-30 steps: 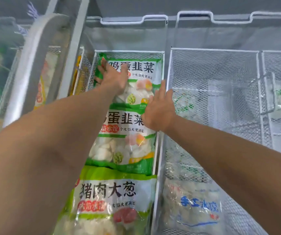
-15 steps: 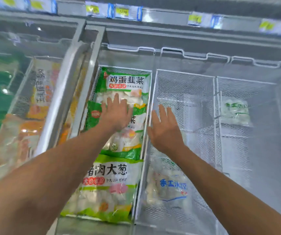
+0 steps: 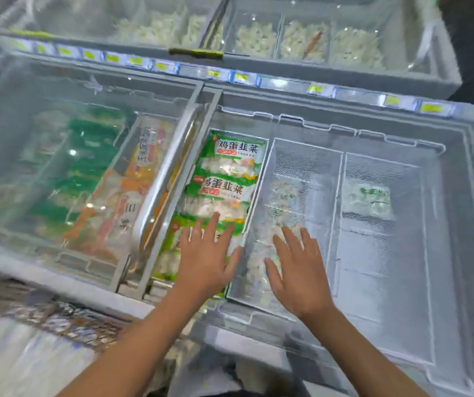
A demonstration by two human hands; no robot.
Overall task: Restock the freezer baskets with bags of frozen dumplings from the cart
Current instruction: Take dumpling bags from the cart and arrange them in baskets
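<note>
Green-and-white dumpling bags [image 3: 231,179] lie in a row in a narrow wire basket [image 3: 263,179] of the open chest freezer. My left hand [image 3: 205,257] is spread with straight fingers over the nearest bag in that row. My right hand [image 3: 298,270] is also spread flat, over the near end of the neighbouring wire basket [image 3: 336,202], above clear bags of dumplings [image 3: 283,202]. Neither hand holds anything. The cart [image 3: 58,319] shows at the lower left, blurred, with pale bags in it.
A third basket at the right holds one clear bag [image 3: 369,200]. The sliding glass lid [image 3: 66,156] covers the freezer's left half, with orange and green packs beneath. A second freezer [image 3: 258,38] stands behind, with price tags [image 3: 241,77] along its edge.
Both hands have drawn back from the far bags toward the near end of the baskets. The view has pulled back and risen, so the whole freezer and the cart show.
</note>
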